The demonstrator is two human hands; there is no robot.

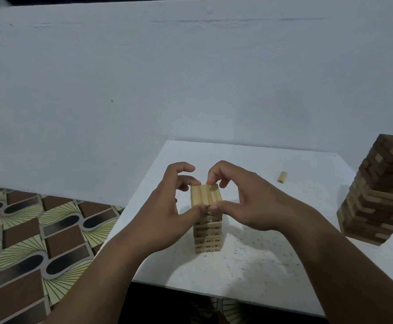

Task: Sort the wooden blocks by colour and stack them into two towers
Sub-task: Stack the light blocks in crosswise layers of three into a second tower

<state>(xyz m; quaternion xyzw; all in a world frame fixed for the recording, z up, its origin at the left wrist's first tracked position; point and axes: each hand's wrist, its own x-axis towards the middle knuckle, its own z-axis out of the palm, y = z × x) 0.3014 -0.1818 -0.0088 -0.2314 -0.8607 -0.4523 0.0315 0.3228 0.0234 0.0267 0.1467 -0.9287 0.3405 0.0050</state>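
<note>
Hands, left (167, 213) and right (244, 197), pinch light tower's top layer (206, 195).

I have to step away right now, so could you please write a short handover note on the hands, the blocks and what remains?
Left hand and right hand: both pinch the top layer of the light tower, thumbs on the near side, fingers curled over the far side.
Light tower: mid-table, several layers of light blocks only.
Mixed tower: at the right edge, dark and light blocks still interleaved.
Loose light block: lies alone behind the right hand.
Done: part of the light tower.
Left: take the mixed tower apart, add its light blocks here, build the dark tower.
</note>
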